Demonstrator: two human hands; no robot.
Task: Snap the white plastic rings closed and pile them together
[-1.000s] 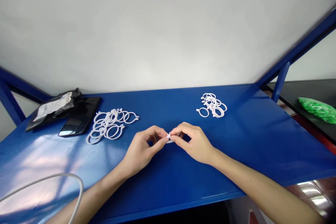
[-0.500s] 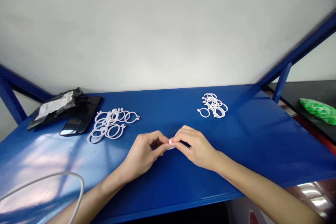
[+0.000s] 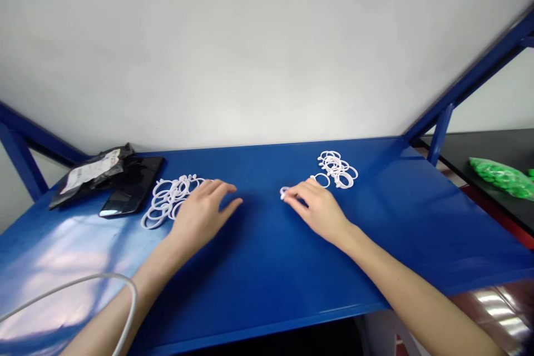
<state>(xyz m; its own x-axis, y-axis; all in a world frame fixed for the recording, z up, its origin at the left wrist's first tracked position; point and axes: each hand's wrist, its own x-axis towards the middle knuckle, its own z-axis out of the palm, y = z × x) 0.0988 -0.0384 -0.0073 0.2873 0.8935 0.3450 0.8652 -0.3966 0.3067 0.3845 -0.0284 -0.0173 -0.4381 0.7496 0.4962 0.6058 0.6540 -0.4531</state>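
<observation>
My left hand [image 3: 200, 212] is spread flat and open, its fingertips over the right edge of a loose pile of large white plastic rings [image 3: 167, 203] on the blue table [image 3: 258, 267]. In the pinched fingertips of my right hand [image 3: 317, 208] sits a small white ring [image 3: 285, 193], carried just above the table. A second, tighter pile of white rings [image 3: 337, 169] lies just beyond and to the right of that hand.
A black phone [image 3: 133, 192] and a black plastic packet [image 3: 89, 171] lie at the table's back left. A white cable [image 3: 83, 283] loops across the near left. Blue frame struts rise at both ends. A green bag [image 3: 503, 177] rests on a dark surface to the right.
My hands were together at the table's middle, both pinching one ring. They have parted: the left went to the left pile, the right carried the ring toward the right pile.
</observation>
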